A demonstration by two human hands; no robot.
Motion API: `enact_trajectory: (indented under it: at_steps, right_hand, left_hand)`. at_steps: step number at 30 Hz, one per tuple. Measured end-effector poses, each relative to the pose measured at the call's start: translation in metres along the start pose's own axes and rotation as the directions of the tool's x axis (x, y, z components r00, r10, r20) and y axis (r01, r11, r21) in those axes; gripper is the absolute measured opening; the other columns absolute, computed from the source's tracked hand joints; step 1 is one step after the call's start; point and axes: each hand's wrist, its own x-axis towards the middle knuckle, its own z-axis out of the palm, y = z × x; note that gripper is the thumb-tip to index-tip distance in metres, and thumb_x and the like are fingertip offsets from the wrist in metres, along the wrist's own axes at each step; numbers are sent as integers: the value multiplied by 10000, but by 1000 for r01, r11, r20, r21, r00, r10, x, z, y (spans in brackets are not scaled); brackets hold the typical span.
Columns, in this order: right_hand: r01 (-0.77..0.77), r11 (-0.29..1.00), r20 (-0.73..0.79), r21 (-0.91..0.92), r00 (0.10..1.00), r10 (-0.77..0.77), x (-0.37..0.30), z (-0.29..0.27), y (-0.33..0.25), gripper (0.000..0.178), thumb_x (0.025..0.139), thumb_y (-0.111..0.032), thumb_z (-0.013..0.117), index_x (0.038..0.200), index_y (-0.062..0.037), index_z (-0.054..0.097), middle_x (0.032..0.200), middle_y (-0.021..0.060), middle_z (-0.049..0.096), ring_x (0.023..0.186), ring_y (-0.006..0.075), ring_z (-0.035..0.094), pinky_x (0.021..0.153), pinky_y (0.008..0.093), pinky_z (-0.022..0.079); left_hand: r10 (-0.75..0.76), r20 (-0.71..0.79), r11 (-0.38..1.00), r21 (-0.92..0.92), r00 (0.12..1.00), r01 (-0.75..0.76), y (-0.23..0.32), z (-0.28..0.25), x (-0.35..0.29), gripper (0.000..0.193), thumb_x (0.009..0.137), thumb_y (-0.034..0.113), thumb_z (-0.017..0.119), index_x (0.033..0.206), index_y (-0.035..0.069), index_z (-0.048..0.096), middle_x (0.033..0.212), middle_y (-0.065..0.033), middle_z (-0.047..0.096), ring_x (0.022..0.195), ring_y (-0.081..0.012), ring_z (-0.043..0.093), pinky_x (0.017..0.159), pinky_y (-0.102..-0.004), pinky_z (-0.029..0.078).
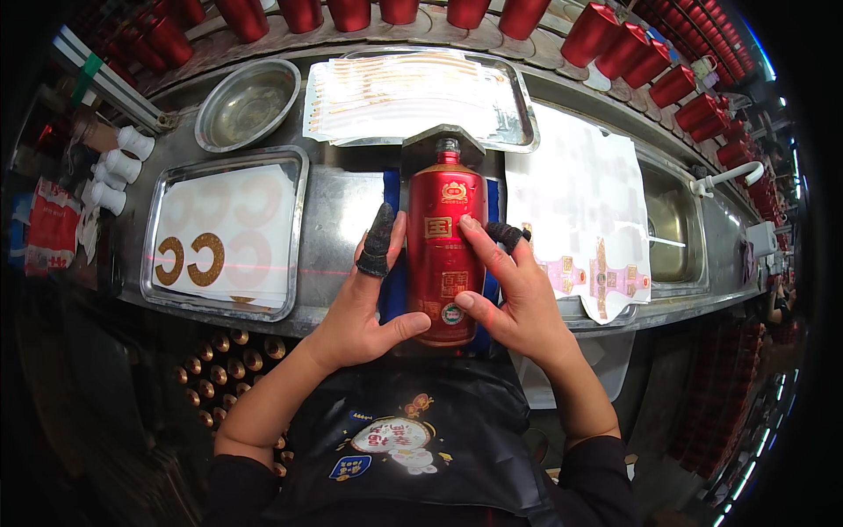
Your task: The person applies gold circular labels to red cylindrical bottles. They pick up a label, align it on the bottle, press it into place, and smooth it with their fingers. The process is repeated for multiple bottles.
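Note:
A red glass bottle (430, 263) with gold printing lies on its back, neck pointing away from me, in a holder with blue side strips (392, 198). Along its left side rests my left hand (360, 316), fingers stretched out and thumb touching the bottle near its base. My right hand (522, 303) spreads over the right side, with index fingertip and thumb tip pressed on the bottle's front. Each hand wears a dark finger cot: one on a left finger (376, 241), one on a right finger (507, 234). The undersides of both hands are hidden.
At left a metal tray (299, 220) holds a sheet with gold curved labels. Behind stand a steel bowl (248, 105) and another tray (525, 114) of label strips. Label sheets (575, 167) lie at right beside a sink (680, 233). Red bottles (588, 35) line a conveyor beyond.

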Motion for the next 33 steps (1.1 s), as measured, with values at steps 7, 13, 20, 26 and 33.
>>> enact_trajectory:
  at_steps: [7, 13, 20, 26, 33]
  right_hand:
    - [3, 999, -49, -51, 999, -6, -1, 4, -5, 764, 835, -315, 792, 1527, -236, 478, 1342, 210, 527, 1199, 385, 572, 1031, 444, 474]
    - [15, 999, -49, -42, 999, -18, -1, 4, -4, 768, 832, -314, 795, 1527, -236, 477, 1336, 212, 527, 1219, 387, 560, 1030, 447, 476]
    - [-33, 998, -21, -49, 999, 32, -3, 5, -4, 759, 840, -327, 785, 1526, -232, 475, 1329, 216, 529, 1209, 399, 566, 1021, 445, 481]
    - [-15, 998, -35, -60, 999, 13, -1, 6, -5, 753, 844, -335, 780, 1522, -219, 476, 1330, 217, 528, 1202, 405, 573, 1010, 445, 489]
    - [-28, 999, -29, -45, 999, 27, -5, 7, -1, 745, 872, -339, 759, 1538, -200, 457, 1364, 213, 530, 1244, 387, 558, 1056, 433, 456]
  left_hand:
    - [-18, -35, 1000, -26, 999, 17, -6, 5, 1, 1045, 870, 415, 770, 1628, 51, 151, 1670, -188, 223, 1532, -376, 218, 1235, -476, 162]
    - [-19, -40, 994, -108, 999, 14, -9, 8, 3, 1091, 854, 452, 784, 1632, 56, 131, 1667, -208, 202, 1539, -366, 204, 1232, -466, 181]
    - [-20, -28, 996, -82, 999, 18, -10, 7, 2, 1100, 860, 480, 772, 1634, 56, 116, 1679, -225, 137, 1561, -361, 133, 1240, -460, 146]
    - [-33, -17, 992, -124, 999, 31, -8, 7, 4, 1093, 867, 490, 763, 1631, 41, 124, 1688, -227, 85, 1568, -347, 98, 1242, -457, 132]
    - [-32, 10, 991, -130, 999, 33, -1, 4, 2, 1045, 906, 297, 765, 1631, 49, 55, 1703, -167, 97, 1569, -273, 107, 1255, -439, 132]
